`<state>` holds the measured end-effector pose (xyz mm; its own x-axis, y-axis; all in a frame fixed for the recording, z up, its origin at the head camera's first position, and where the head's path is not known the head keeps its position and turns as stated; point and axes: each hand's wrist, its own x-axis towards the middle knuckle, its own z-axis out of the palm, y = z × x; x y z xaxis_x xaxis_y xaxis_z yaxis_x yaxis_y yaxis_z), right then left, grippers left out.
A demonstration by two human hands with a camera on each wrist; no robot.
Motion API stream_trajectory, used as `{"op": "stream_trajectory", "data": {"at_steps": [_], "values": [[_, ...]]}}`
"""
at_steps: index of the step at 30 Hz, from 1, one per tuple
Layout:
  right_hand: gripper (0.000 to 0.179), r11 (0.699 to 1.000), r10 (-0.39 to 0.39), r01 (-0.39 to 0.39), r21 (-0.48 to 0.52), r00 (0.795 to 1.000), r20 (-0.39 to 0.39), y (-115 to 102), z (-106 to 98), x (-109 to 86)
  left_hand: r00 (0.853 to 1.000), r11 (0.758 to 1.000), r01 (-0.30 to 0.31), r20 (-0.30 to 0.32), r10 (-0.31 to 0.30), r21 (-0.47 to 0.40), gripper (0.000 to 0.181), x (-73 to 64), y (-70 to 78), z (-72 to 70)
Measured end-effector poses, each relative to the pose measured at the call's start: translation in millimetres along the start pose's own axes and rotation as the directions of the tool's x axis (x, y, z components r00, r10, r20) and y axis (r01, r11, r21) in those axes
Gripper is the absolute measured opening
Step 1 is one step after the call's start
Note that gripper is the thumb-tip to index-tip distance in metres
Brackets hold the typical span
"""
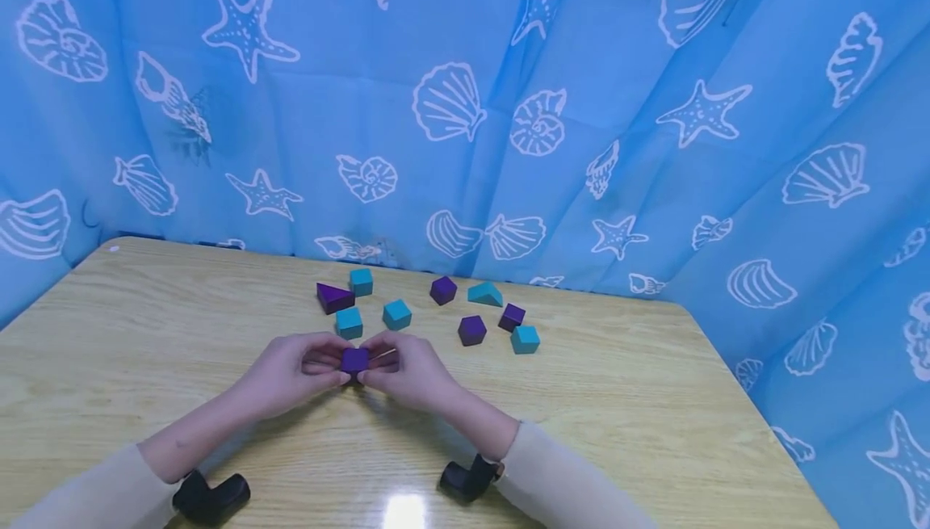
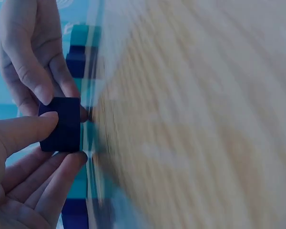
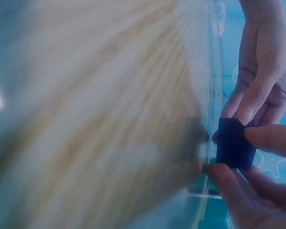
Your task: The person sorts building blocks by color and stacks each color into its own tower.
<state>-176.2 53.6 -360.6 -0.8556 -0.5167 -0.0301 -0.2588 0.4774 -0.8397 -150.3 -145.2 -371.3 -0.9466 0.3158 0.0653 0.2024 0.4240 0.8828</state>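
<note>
A small purple cube [image 1: 355,360] is pinched between both hands near the middle of the wooden table [image 1: 625,432]. From the left, the left hand [image 1: 291,375] grips it with thumb and fingertips. The right hand [image 1: 412,369] holds the opposite side in the same way. In the left wrist view the dark block [image 2: 62,125] has the left thumb on its face. The right wrist view shows the block [image 3: 234,143] with both thumbs on its near side. Whether its underside touches the table is hard to tell.
Behind the hands lie teal cubes [image 1: 397,314], a purple triangular block [image 1: 335,298], purple cubes [image 1: 472,330] and a teal triangular block [image 1: 485,294]. A teal cube [image 1: 525,340] sits farther right. A blue shell-patterned curtain [image 1: 465,174] hangs along the table's back edge.
</note>
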Motion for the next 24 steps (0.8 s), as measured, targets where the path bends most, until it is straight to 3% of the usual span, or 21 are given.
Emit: {"op": "stream_trajectory", "data": {"at_steps": [8,17,24], "values": [[0.028,1.000,0.001,-0.001,-0.027,1.000,-0.018,-4.3,7.7,5.5,0.999,0.997,-0.003,0.053,0.007,-0.072,0.037,0.1,-11.2,-10.9],[0.027,1.000,0.021,-0.021,0.007,1.000,-0.010,-9.5,9.8,8.0,0.995,0.994,0.087,0.060,-0.083,-0.070,0.042,-1.7,-8.6,-14.5],[0.028,0.999,0.027,-0.027,-0.022,1.000,-0.013,-5.5,10.0,10.0,0.993,0.992,0.118,0.033,-0.116,-0.043,0.044,-0.5,-10.9,-12.2]]}}
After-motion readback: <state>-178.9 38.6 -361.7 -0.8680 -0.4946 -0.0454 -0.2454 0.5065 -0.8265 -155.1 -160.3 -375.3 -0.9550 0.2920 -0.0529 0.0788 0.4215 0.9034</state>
